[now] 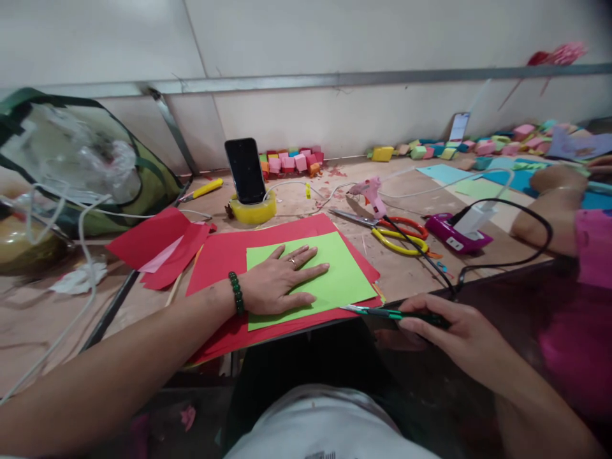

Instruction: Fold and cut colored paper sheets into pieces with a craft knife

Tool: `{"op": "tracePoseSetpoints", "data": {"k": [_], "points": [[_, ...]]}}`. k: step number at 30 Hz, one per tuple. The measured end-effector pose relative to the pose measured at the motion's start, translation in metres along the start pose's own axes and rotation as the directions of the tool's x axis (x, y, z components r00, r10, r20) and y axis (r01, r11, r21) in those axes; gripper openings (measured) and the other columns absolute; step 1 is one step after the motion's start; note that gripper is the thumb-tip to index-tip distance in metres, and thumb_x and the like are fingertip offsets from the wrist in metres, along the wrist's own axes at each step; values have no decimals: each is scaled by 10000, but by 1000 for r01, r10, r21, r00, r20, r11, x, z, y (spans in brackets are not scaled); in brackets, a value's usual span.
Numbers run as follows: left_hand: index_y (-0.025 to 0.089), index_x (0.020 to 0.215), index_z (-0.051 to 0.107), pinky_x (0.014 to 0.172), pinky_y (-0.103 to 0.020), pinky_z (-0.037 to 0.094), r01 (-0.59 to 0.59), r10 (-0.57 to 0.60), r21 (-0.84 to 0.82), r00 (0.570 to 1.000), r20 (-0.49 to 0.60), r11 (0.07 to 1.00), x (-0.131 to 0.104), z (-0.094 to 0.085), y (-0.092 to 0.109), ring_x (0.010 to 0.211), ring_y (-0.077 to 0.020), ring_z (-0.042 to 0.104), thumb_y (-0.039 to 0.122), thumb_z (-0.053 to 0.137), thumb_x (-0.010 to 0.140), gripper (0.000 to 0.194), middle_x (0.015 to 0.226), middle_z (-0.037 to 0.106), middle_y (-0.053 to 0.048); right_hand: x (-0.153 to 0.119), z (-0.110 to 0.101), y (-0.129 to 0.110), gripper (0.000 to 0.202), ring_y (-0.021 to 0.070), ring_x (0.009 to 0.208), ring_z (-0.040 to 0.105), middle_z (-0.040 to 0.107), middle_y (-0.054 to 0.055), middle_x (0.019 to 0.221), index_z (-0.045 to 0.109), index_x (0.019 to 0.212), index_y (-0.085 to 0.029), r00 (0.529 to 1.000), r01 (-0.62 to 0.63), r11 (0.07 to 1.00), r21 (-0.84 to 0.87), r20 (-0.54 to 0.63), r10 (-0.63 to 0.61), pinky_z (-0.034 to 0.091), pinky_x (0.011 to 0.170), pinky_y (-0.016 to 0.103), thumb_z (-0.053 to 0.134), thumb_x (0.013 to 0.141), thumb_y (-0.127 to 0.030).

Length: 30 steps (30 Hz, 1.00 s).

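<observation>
– Pressing down with the left hand, splayed flat on a rectangular lime-green paper sheet, atop larger red paper sheets at the brown table's front edge. And on the right?
– Grasping a slim green-and-black metal-tipped tool in the right hand, point at the sheet's near edge. Probably lining up a cut. Calling next for firm pinning, steady wrist.

I can read no words or numbers here; the dark print on my shirt is illegible.
</observation>
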State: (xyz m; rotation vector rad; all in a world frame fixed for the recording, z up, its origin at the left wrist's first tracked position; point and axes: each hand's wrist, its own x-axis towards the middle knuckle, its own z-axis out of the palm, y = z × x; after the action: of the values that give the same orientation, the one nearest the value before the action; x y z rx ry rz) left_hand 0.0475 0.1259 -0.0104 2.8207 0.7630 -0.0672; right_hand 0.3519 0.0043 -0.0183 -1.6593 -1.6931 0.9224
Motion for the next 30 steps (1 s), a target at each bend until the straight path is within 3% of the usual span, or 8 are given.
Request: {"op": "tracePoseSetpoints", "data": {"k": [11, 30], "points": [[283, 1535, 227, 1130, -619, 119, -13, 12, -31, 1000, -26, 999, 0, 1, -1, 1474, -348, 146, 600, 326, 968, 657, 1611, 122, -149, 2, 12, 5, 308, 209, 778, 675, 732, 32, 831, 709, 882, -211, 999, 49, 999, -5, 9, -49, 538, 712, 276, 648, 813, -505], [293, 1538, 209, 1131, -607, 121, -17, 17, -18, 1000, -25, 1000, 0, 4, -3, 1481, -327, 130, 603, 313, 970, 656, 1612, 116, -156, 2, 26, 7, 323, 216, 781, 678, 732, 48, 847, 706, 884, -203, 999, 16, 999, 52, 48, -18, 563, 699, 291, 659, 798, -511]]}}
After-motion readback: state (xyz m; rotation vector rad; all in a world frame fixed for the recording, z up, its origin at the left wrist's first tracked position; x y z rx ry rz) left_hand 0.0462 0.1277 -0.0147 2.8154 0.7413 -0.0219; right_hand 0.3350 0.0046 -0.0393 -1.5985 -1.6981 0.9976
